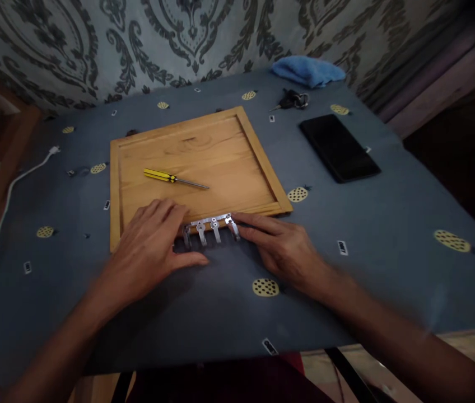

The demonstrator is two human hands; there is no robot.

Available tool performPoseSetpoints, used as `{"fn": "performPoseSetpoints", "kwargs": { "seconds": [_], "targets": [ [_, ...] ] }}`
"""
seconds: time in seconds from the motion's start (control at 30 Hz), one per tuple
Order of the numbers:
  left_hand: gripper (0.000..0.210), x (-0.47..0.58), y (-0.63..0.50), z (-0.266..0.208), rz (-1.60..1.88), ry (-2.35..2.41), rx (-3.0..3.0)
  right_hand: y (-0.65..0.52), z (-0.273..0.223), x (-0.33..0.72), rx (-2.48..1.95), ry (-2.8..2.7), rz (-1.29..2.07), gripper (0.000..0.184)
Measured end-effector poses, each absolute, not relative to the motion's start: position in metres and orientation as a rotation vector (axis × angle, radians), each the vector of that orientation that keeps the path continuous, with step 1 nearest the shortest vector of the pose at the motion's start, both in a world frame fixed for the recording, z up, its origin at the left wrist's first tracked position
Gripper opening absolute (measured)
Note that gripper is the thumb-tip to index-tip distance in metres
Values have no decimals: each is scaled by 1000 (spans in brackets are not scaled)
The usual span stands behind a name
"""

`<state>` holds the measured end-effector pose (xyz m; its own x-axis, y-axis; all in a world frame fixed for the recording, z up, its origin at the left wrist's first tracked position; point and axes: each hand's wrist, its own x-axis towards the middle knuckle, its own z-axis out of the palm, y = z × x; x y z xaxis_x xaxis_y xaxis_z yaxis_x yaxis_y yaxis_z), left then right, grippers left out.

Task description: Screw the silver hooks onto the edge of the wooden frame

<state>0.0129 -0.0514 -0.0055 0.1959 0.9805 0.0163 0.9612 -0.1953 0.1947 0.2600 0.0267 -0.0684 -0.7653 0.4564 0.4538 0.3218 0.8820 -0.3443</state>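
Note:
A metal hook rack [214, 223] with several curved hooks lies along the near edge of a framed wooden panel [216, 151], its hooks hanging over toward me. Around the rack's left end is my left hand [149, 240], fingers over the panel's near edge and thumb stretched out below the hooks. My right hand [285, 246] grips the rack's right end with its fingertips, the index finger extended along it. On the panel, beyond my left hand, rests a screwdriver [174, 178] with a yellow and black handle, its shaft pointing right.
To the right on the patterned tablecloth [372, 224] lies a black phone [339, 148]. Behind it are keys [293, 99] and a blue cloth [308, 70]. A white cable [10, 190] runs down the left side, near a wooden shelf [10, 120]. A patterned wall stands behind.

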Motion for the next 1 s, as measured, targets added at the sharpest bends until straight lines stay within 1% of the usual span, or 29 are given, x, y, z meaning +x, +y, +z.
{"fn": "performPoseSetpoints", "kwargs": {
  "seconds": [0.33,0.47,0.57,0.73,0.8,0.87,0.93,1.0],
  "targets": [
    [37,11,-61,-16,242,1891,2222,27,-73,259,-586,-2507,257,53],
    [30,12,-62,-16,262,1890,2223,28,-75,258,-575,-2498,233,49],
    [29,11,-61,-16,251,1877,2227,27,-74,258,-570,-2491,229,48],
    [27,12,-59,-14,231,1880,2214,26,-70,259,-604,-2528,264,52],
    [30,13,-60,-13,223,1896,2222,27,-69,260,-559,-2512,269,49],
    [40,13,-62,-12,204,1897,2237,28,-71,260,-522,-2483,261,48],
    [48,9,-64,-10,261,1878,2227,30,-75,259,-518,-2459,258,48],
    [46,2,-67,-8,390,1917,2181,32,-80,259,-550,-2444,280,48]
  ]
}}
